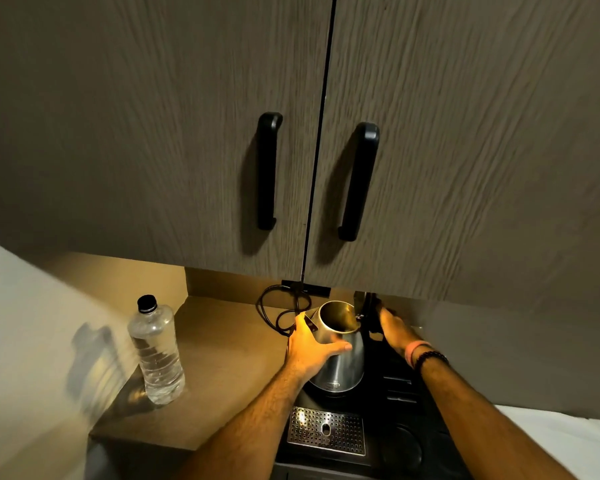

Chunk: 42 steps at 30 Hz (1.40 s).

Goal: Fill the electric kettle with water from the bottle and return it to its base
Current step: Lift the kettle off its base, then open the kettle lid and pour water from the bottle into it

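Steel kettle (338,355), lid open, is sitting on its base; left hand (309,348) is gripping its body, right hand (392,329) its handle. Capped bottle (156,355) is waiting left of it, nothing poured.

- No text can be read anywhere.
- The kettle (340,358) bears a small mark low on its front, too blurred to read.

Single head-worn wide-angle view, aimed forward and down. Cabinet doors (222,133) are seen close, filling the upper frame; the counter (222,358) is seen below, forearms entering from the bottom edge. No second view is provided.
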Tool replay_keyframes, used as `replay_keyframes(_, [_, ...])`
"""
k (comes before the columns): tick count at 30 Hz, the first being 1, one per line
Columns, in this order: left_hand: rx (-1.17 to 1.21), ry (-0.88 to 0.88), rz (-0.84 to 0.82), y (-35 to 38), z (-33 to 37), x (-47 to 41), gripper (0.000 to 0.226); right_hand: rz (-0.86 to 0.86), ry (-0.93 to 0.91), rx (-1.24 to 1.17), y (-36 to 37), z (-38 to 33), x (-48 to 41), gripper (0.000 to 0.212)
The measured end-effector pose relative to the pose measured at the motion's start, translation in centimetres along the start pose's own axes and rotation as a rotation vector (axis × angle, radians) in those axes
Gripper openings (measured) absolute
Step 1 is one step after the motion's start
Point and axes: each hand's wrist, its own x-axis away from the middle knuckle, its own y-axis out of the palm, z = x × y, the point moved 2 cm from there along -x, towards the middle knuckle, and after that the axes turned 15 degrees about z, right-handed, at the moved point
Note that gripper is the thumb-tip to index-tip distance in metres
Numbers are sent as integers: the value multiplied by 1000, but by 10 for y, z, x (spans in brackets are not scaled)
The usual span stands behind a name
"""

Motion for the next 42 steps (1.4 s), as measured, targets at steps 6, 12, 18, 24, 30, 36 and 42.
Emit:
replay_keyframes(6, [66, 42, 14, -1, 7, 5, 120, -17, -8, -144, -1, -2, 7, 44])
replay_keyframes(12, [60, 138, 120, -39, 16, -3, 118, -92, -89, -153, 14, -37, 18, 54])
replay_keyframes(18, [34, 99, 280, -106, -13, -15, 124, -187, -159, -225, 82, -66, 35, 57])
replay_keyframes(24, [-20, 16, 290, -159, -50, -26, 124, -315, -264, -204, 143, -77, 60, 62])
replay_keyframes(30, [-58, -74, 285, -170, -86, -32, 125, -387, -368, 18, 174, -77, 75, 55])
replay_keyframes(36, [-79, -106, 263, -171, -92, -35, 125, -400, -416, 129, 185, -75, 69, 44])
replay_keyframes(42, [-511, 234, 474, -195, -46, -6, 53, -343, -525, 347, 189, -74, 63, 46])
